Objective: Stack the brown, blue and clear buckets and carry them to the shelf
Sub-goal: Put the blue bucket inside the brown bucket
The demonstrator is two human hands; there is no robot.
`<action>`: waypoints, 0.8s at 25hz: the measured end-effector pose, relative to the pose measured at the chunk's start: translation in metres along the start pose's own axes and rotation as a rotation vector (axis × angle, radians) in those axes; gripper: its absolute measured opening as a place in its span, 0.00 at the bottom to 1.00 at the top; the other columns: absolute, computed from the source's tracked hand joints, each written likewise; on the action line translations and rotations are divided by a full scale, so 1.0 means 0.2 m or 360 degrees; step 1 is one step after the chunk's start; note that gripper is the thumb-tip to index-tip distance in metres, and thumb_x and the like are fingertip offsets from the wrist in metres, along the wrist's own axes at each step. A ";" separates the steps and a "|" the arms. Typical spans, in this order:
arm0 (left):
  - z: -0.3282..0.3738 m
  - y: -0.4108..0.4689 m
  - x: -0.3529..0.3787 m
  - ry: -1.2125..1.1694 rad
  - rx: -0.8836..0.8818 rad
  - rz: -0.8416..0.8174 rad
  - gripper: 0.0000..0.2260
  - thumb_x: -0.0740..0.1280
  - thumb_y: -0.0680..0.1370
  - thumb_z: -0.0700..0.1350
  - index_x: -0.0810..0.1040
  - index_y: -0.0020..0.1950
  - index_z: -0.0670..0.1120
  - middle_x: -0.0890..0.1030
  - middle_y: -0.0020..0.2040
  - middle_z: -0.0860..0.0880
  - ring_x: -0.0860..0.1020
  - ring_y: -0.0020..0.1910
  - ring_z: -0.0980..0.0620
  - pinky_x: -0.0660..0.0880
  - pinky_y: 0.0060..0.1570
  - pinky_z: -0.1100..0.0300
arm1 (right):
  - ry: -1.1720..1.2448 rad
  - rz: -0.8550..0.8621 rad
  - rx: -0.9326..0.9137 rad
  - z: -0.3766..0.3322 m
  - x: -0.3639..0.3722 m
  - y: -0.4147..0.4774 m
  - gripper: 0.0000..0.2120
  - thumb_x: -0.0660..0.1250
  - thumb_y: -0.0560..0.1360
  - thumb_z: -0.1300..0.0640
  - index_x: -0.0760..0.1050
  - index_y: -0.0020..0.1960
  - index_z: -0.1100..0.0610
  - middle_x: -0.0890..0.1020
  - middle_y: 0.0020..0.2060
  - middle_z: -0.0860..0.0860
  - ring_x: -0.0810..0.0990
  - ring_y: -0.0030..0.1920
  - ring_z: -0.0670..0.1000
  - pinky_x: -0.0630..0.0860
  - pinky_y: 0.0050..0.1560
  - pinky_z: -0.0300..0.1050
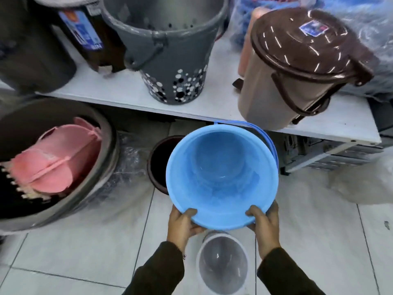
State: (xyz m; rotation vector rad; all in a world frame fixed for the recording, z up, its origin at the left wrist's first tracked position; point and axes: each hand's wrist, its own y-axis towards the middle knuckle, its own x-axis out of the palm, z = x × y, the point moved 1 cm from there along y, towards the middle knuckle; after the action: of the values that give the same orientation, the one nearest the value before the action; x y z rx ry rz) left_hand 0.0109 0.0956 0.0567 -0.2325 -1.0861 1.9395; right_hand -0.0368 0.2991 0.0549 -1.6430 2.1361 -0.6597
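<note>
One camera on the person's head, looking down and forward.
It sits close above the hands; the floor [308, 241] is near, the shelf [212, 103] far.

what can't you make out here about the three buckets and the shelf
Head view only:
- Brown bucket: mostly hidden behind the blue bucket; only its left rim and dark inside show.
- Clear bucket: top hidden by the blue bucket, bottom cut off by the frame edge.
- Left hand and right hand: fingers under the blue rim are hidden.
- Shelf: label on the dark bin is too blurred to read.
</note>
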 end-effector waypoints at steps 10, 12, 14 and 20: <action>0.31 0.40 -0.48 0.0023 -0.0042 0.0129 0.16 0.62 0.81 0.39 0.69 0.67 0.50 0.81 0.54 0.46 0.84 0.45 0.43 0.83 0.32 0.56 | 0.0022 -0.0003 0.0133 0.18 0.74 0.10 0.32 0.70 0.71 0.69 0.63 0.69 0.49 0.74 0.59 0.51 0.80 0.53 0.54 0.84 0.38 0.48; 0.29 0.51 -0.52 0.0094 -0.0131 0.0116 0.18 0.63 0.81 0.39 0.68 0.70 0.47 0.80 0.56 0.44 0.84 0.43 0.43 0.84 0.33 0.56 | -0.0066 0.0079 0.0194 0.25 0.80 0.17 0.36 0.71 0.71 0.70 0.61 0.71 0.50 0.73 0.62 0.54 0.79 0.57 0.59 0.83 0.48 0.59; 0.26 0.61 -0.56 0.0153 -0.0199 0.0117 0.19 0.64 0.80 0.37 0.67 0.71 0.45 0.79 0.56 0.43 0.84 0.40 0.42 0.83 0.33 0.55 | -0.0153 0.0175 0.0231 0.33 0.83 0.25 0.37 0.71 0.70 0.71 0.59 0.72 0.52 0.73 0.63 0.55 0.78 0.59 0.61 0.80 0.52 0.66; 0.11 0.88 -0.63 0.0401 -0.0220 0.0351 0.18 0.68 0.77 0.34 0.70 0.65 0.38 0.78 0.62 0.36 0.82 0.47 0.35 0.83 0.29 0.53 | -0.0565 0.0172 0.0180 0.61 0.87 0.44 0.40 0.70 0.68 0.74 0.55 0.72 0.55 0.77 0.44 0.49 0.80 0.56 0.62 0.79 0.54 0.67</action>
State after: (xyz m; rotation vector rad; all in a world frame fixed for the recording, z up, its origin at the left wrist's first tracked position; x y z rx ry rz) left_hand -0.0305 -0.0551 -0.0938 -0.6790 -1.0613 1.9630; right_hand -0.0857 0.1318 -0.0959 -1.4493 1.8804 -0.4114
